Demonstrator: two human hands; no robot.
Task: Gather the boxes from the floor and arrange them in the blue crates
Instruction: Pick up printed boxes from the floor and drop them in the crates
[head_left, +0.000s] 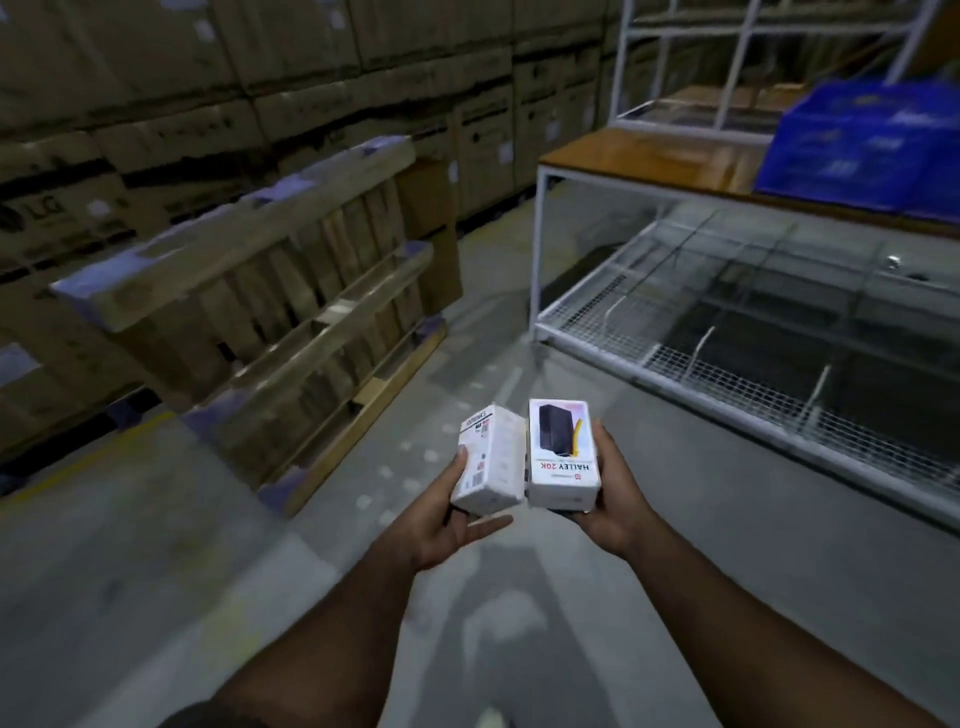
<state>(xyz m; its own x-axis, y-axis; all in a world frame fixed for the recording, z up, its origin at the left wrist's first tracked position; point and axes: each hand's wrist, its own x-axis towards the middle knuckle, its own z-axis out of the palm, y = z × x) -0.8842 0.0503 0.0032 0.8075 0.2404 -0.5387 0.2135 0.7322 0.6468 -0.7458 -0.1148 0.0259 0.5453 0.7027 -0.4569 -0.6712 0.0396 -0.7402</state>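
My left hand (451, 525) holds a small white box (491, 460) with a barcode label, thumb along its left side and fingers under it. My right hand (613, 506) grips a second white box (563, 452) printed with a black device and "HALLEY 20K", fingers curled round its right edge. The two boxes are side by side, touching, held above the grey floor in front of me. A blue crate (857, 150) stands on a wooden table top (649, 156) at the far right, blurred.
A wooden pallet (260, 312) leans on its edge at the left, in front of stacked cardboard cartons (156, 130). A white wire-mesh shelf (753, 364) runs under the table at the right. The concrete floor (208, 571) stretches between them.
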